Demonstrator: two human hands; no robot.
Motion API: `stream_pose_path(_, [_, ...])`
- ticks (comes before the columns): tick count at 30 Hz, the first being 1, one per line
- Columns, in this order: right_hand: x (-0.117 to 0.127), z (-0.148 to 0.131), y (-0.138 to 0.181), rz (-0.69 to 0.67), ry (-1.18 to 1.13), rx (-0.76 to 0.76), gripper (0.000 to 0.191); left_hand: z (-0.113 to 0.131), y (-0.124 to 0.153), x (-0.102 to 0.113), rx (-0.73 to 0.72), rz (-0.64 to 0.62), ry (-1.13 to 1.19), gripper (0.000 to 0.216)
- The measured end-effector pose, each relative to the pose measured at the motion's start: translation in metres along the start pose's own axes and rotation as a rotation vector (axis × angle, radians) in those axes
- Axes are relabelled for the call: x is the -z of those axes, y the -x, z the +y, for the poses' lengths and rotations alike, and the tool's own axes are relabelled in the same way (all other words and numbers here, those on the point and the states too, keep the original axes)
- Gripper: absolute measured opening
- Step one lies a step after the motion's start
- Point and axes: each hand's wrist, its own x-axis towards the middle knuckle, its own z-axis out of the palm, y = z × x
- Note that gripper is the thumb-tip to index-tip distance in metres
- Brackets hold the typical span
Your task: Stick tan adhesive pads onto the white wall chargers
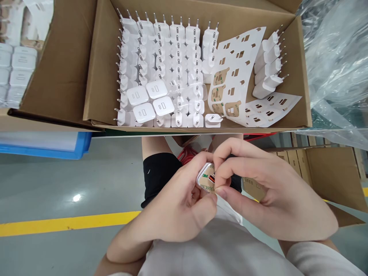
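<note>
My left hand point(178, 203) is closed round a small white charger plug point(204, 180), held close to my body. A sticker with 3M print covers the plug's face. My right hand point(264, 191) pinches that sticker at the plug's edge with thumb and forefinger. Ahead of my hands stands an open cardboard box point(100, 65). In it, many white charger plugs point(169, 65) stand in rows with their prongs up. Several plugs point(149, 101) lie on top with their port faces up. Sticker backing sheets point(238, 76) with punched holes lean in the right part of the box.
A few more plugs point(268, 65) lie at the box's right end. Clear plastic wrap point(339, 69) is bunched at the right. White boxes point(14, 69) are stacked at the far left. A blue tray point(46, 145) sits under the carton. A yellow line point(69, 222) crosses the grey floor.
</note>
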Motion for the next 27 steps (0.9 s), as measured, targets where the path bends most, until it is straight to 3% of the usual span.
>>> stream_pose_path(8, [-0.0035, 0.0018, 0.0032, 0.023, -0.029, -0.008, 0.023, -0.0056, 0.0014, 0.0031, -0.038, -0.022, -0.044, 0.014])
stream_pose_path(18, [-0.0050, 0.0011, 0.0007, 0.052, -0.077, -0.014, 0.019, -0.0034, 0.0060, -0.0032, -0.030, 0.039, -0.035, 0.019])
stream_pose_path(27, [-0.0032, 0.0010, 0.0036, 0.058, -0.068, -0.016, 0.018, -0.0038, 0.0024, 0.0037, -0.022, -0.038, -0.069, 0.029])
